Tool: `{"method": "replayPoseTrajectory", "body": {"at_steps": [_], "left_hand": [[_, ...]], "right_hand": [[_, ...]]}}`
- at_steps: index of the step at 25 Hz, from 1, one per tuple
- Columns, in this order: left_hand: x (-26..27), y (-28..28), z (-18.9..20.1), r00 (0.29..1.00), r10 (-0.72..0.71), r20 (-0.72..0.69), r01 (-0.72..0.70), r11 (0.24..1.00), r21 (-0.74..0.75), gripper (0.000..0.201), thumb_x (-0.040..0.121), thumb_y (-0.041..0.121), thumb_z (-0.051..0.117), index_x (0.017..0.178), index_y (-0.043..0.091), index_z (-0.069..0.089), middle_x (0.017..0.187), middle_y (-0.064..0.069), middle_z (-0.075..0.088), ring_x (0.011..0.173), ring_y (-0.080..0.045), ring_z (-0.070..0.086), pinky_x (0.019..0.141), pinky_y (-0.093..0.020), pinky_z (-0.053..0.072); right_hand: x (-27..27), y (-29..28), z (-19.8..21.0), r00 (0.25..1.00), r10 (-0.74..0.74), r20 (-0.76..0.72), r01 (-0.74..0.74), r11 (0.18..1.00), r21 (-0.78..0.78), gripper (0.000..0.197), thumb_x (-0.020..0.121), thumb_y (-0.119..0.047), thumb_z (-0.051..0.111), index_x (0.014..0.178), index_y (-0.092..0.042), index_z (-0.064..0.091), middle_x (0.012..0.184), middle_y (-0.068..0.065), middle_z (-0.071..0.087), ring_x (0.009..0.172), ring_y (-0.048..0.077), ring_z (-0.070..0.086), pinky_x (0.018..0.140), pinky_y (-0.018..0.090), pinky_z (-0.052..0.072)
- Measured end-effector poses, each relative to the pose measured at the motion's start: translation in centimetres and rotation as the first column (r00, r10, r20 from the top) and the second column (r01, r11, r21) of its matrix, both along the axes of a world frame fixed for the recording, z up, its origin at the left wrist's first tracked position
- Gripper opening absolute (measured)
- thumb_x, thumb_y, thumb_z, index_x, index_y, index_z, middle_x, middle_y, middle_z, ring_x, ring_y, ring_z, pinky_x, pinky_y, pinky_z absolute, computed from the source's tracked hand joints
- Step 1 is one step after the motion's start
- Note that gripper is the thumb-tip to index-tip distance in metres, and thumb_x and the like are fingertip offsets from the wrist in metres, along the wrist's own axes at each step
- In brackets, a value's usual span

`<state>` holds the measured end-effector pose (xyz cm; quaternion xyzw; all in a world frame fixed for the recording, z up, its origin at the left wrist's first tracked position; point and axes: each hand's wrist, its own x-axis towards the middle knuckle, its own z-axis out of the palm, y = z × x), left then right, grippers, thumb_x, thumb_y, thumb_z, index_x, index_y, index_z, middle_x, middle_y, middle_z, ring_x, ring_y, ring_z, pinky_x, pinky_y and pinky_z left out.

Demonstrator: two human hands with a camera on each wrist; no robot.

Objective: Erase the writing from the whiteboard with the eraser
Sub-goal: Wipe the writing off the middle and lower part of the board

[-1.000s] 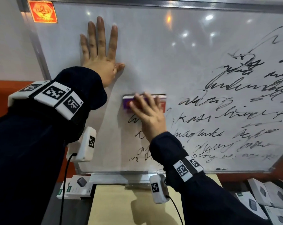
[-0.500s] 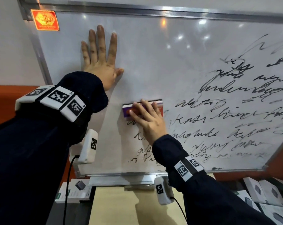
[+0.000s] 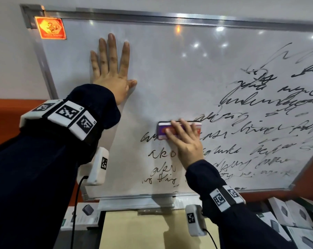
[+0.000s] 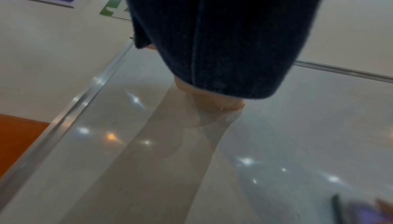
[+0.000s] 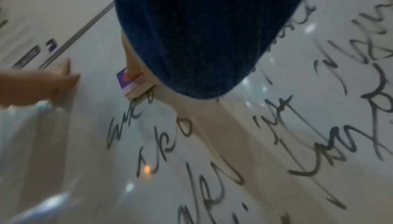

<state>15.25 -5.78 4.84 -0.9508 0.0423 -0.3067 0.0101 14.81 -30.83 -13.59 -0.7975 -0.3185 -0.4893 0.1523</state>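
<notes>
Head view: left hand (image 3: 112, 69) lies flat, fingers straight, on the whiteboard (image 3: 179, 78) near its upper left corner. Right hand (image 3: 186, 139) presses the eraser (image 3: 162, 131) against the writing (image 3: 259, 105) mid-board, fingers extended over it.

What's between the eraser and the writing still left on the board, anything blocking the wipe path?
Nothing visible. The right hand presses the eraser flat on the whiteboard, already on a line of writing; more runs right and below. The left hand lies flat upper left, on clean board.
</notes>
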Motion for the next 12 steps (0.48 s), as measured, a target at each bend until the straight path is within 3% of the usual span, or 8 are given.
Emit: {"method": "replayPoseTrajectory", "body": {"at_steps": [2, 4, 6, 9, 10, 12], "left_hand": [[0.0, -0.1, 0.0, 1.0, -0.008, 0.007, 0.008, 1.0, 0.0, 0.087, 0.096, 0.043, 0.041, 0.147, 0.016, -0.024, 0.153, -0.024, -0.023, 0.141, -0.042, -0.02, 0.111, -0.058, -0.012], [0.0, -0.2, 0.0, 1.0, -0.017, 0.002, 0.017, 1.0, -0.01, 0.086, 0.096, 0.042, 0.041, 0.147, 0.016, -0.024, 0.153, -0.024, -0.023, 0.141, -0.043, -0.02, 0.111, -0.058, -0.013], [0.0, -0.2, 0.1, 1.0, -0.007, 0.0, 0.007, 1.0, -0.009, 0.087, 0.096, 0.043, 0.041, 0.147, 0.016, -0.024, 0.153, -0.023, -0.024, 0.141, -0.042, -0.021, 0.111, -0.058, -0.012], [-0.1, -0.2, 0.1, 1.0, 0.001, -0.007, -0.001, 1.0, -0.011, 0.087, 0.096, 0.043, 0.041, 0.147, 0.016, -0.024, 0.153, -0.023, -0.024, 0.141, -0.041, -0.021, 0.111, -0.058, -0.012], [-0.1, -0.2, 0.0, 1.0, -0.001, -0.009, 0.001, 1.0, -0.01, 0.087, 0.096, 0.044, 0.04, 0.147, 0.016, -0.025, 0.153, -0.023, -0.025, 0.141, -0.041, -0.021, 0.111, -0.058, -0.013], [0.1, -0.1, 0.0, 1.0, 0.0, -0.004, 0.0, 1.0, -0.004, 0.087, 0.096, 0.044, 0.04, 0.146, 0.016, -0.025, 0.153, -0.023, -0.025, 0.141, -0.042, -0.021, 0.111, -0.058, -0.012]], "right_hand": [[0.1, -0.9, 1.2, 0.997, -0.073, -0.014, 0.074, 0.979, 0.188, 0.03, 0.103, -0.01, 0.043, 0.122, -0.011, 0.067, 0.136, 0.015, 0.056, 0.132, 0.036, 0.044, 0.113, 0.056, 0.029], [0.4, -0.1, 2.8, 0.994, -0.103, -0.018, 0.104, 0.947, 0.304, 0.033, 0.105, -0.016, 0.04, 0.119, -0.008, 0.069, 0.134, 0.018, 0.057, 0.13, 0.038, 0.044, 0.111, 0.058, 0.03], [0.3, 1.5, 2.8, 0.999, -0.05, -0.007, 0.05, 0.969, 0.243, 0.032, 0.1, -0.009, 0.043, 0.12, -0.008, 0.068, 0.136, 0.016, 0.056, 0.132, 0.037, 0.042, 0.116, 0.054, 0.024], [-0.4, 1.1, -0.2, 1.0, 0.006, -0.016, -0.007, 1.0, -0.028, 0.047, 0.085, 0.004, 0.046, 0.123, -0.013, 0.067, 0.138, 0.012, 0.055, 0.135, 0.034, 0.039, 0.119, 0.048, 0.019], [-0.4, 0.1, -0.5, 1.0, -0.021, -0.019, 0.02, 0.999, -0.038, 0.049, 0.082, 0.007, 0.049, 0.124, -0.014, 0.066, 0.139, 0.011, 0.054, 0.135, 0.034, 0.039, 0.118, 0.05, 0.022], [-0.2, -1.5, 0.3, 0.995, -0.098, -0.031, 0.101, 0.989, 0.109, 0.05, 0.08, 0.007, 0.061, 0.126, -0.014, 0.064, 0.14, 0.011, 0.052, 0.134, 0.035, 0.043, 0.114, 0.054, 0.028]]}}
